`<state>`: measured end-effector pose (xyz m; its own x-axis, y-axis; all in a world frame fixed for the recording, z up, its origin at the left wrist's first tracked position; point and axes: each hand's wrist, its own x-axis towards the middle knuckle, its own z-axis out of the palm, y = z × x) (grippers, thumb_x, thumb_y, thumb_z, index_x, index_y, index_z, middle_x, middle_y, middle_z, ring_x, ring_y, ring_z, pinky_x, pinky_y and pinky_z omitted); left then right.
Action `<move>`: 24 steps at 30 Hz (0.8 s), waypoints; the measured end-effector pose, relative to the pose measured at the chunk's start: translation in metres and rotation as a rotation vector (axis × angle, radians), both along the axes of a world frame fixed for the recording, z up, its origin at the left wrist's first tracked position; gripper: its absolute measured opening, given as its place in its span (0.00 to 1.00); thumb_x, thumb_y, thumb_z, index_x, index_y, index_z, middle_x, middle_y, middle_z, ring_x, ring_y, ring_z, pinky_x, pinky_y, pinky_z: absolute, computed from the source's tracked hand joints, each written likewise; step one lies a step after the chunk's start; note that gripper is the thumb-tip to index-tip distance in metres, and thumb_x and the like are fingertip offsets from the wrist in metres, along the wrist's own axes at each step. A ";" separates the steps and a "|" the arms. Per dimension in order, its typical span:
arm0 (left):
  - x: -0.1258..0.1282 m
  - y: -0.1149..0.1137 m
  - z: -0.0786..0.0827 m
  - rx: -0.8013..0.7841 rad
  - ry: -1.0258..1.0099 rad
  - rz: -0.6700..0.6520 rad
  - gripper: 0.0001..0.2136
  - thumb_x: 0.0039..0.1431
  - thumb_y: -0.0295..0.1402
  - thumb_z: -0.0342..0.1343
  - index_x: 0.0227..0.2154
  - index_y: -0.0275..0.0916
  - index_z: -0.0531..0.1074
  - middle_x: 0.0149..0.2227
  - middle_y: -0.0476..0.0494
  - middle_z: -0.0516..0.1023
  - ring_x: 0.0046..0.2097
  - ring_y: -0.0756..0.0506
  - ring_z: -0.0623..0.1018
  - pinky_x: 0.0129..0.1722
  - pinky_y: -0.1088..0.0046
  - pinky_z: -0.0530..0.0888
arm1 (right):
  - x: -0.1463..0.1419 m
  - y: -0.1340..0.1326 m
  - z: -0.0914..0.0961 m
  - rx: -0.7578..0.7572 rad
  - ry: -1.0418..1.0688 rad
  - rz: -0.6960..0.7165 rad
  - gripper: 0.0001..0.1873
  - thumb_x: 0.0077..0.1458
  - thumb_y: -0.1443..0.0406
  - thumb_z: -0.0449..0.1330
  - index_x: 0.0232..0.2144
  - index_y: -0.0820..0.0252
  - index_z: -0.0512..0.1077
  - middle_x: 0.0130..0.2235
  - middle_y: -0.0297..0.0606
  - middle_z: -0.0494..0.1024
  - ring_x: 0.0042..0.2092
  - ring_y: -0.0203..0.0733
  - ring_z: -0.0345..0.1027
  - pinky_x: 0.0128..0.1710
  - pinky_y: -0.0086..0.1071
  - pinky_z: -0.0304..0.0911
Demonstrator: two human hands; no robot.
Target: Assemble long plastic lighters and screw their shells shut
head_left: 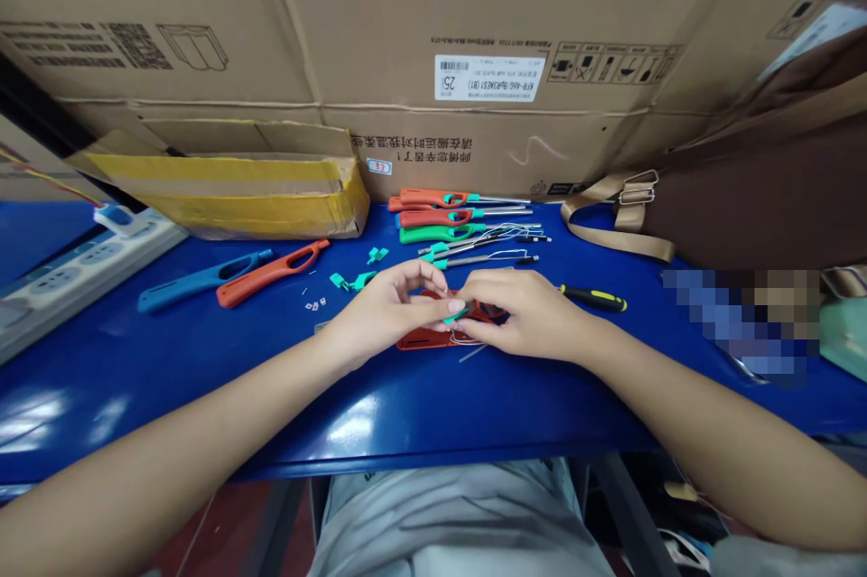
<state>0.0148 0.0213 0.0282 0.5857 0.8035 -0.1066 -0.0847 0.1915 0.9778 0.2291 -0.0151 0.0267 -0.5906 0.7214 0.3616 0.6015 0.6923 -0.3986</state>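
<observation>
My left hand pinches a small green plastic piece between thumb and fingers. The fingers of my right hand are closed at the other side of the same piece. Directly beneath both hands lies an orange-red lighter casing, partly hidden by them. Thin white wires come out below my fingertips. Beyond the hands, several long-nosed lighters with red or green handles lie in a row, with metal tubes with wires in front of them.
Left of my hands are a blue handle shell, a red handle shell, loose green parts and tiny white pieces. A screwdriver lies right. Behind stand a taped carton and a large cardboard box; a power strip is far left.
</observation>
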 end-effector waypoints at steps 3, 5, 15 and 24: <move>0.001 0.000 0.000 -0.079 -0.051 0.047 0.17 0.48 0.39 0.74 0.33 0.35 0.76 0.32 0.51 0.79 0.31 0.53 0.81 0.34 0.79 0.80 | -0.003 -0.002 0.000 -0.045 0.098 -0.043 0.07 0.62 0.63 0.61 0.33 0.60 0.74 0.28 0.31 0.73 0.30 0.33 0.66 0.31 0.27 0.58; 0.001 -0.001 0.001 -0.121 -0.095 0.051 0.16 0.50 0.40 0.73 0.35 0.34 0.79 0.36 0.47 0.82 0.34 0.51 0.82 0.37 0.78 0.81 | -0.004 -0.002 0.002 -0.075 0.163 -0.077 0.07 0.59 0.65 0.62 0.29 0.61 0.73 0.25 0.29 0.70 0.27 0.31 0.62 0.29 0.26 0.56; -0.002 -0.002 -0.005 0.075 -0.036 -0.032 0.14 0.54 0.31 0.70 0.44 0.37 0.81 0.42 0.44 0.85 0.45 0.47 0.83 0.48 0.72 0.79 | -0.002 0.003 0.007 -0.238 0.197 -0.059 0.07 0.57 0.68 0.62 0.27 0.64 0.75 0.23 0.28 0.69 0.25 0.29 0.59 0.27 0.25 0.55; 0.001 0.001 -0.003 0.076 0.079 0.032 0.18 0.49 0.37 0.73 0.38 0.34 0.76 0.31 0.49 0.81 0.31 0.52 0.80 0.34 0.76 0.78 | -0.004 0.000 0.012 -0.455 0.436 -0.136 0.11 0.57 0.63 0.65 0.40 0.64 0.83 0.31 0.36 0.80 0.28 0.32 0.66 0.27 0.27 0.60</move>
